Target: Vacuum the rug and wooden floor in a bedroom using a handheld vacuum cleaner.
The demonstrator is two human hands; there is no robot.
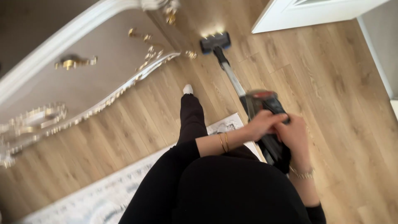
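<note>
Head view: both hands, left (pixel 261 123) and right (pixel 295 133), closed side by side around the dark body of a grey-tubed stick vacuum (pixel 265 108), long axis running ahead-left to its lit floor head (pixel 215 42) on pale wood-plank floor (pixel 323 83).

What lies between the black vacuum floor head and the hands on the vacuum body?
In the head view, only the silver wand tube spans from the black floor head to the vacuum body gripped by the left hand and right hand, over bare wooden floor.

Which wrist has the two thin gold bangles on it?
The left hand's wrist: two thin gold bangles ring it. The right hand's wrist wears a single paler chain bracelet. Both hands grip the vacuum cleaner.
</note>
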